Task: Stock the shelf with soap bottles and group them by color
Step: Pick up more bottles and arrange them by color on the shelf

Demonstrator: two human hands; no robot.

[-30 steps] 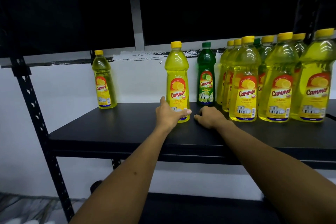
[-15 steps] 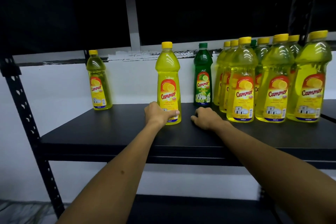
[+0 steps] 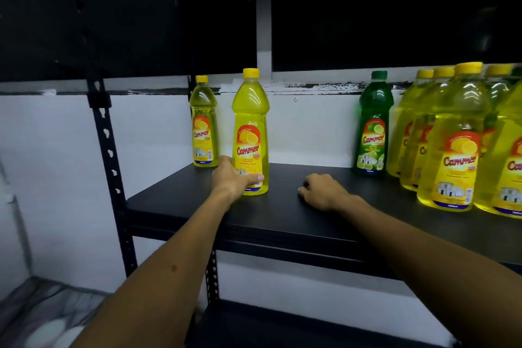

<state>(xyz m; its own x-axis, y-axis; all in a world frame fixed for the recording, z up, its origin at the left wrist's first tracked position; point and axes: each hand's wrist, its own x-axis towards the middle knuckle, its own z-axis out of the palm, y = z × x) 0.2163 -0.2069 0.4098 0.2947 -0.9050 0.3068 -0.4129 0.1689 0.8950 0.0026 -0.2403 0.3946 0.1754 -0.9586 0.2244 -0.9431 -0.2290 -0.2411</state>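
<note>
My left hand [image 3: 233,179] grips the base of an upright yellow soap bottle [image 3: 250,127] standing on the black shelf [image 3: 282,215]. A second yellow bottle [image 3: 204,124] stands just behind and to its left, at the shelf's back left corner. My right hand [image 3: 322,191] rests on the shelf board with curled fingers, holding nothing. A green bottle [image 3: 374,124] stands at the back, right of my right hand. Several yellow bottles [image 3: 452,138] are grouped at the far right, partly cut off by the frame edge.
A black perforated upright post [image 3: 108,150] frames the shelf's left side. Another dark shelf [image 3: 282,8] hangs overhead, and a lower board [image 3: 282,328] lies beneath. A white wall is behind the rack. Bare shelf board lies between my two hands.
My left hand has slid the yellow bottle leftward along the shelf, close to the lone bottle at the back left. My right hand stays resting on the shelf. The view has shifted left.
</note>
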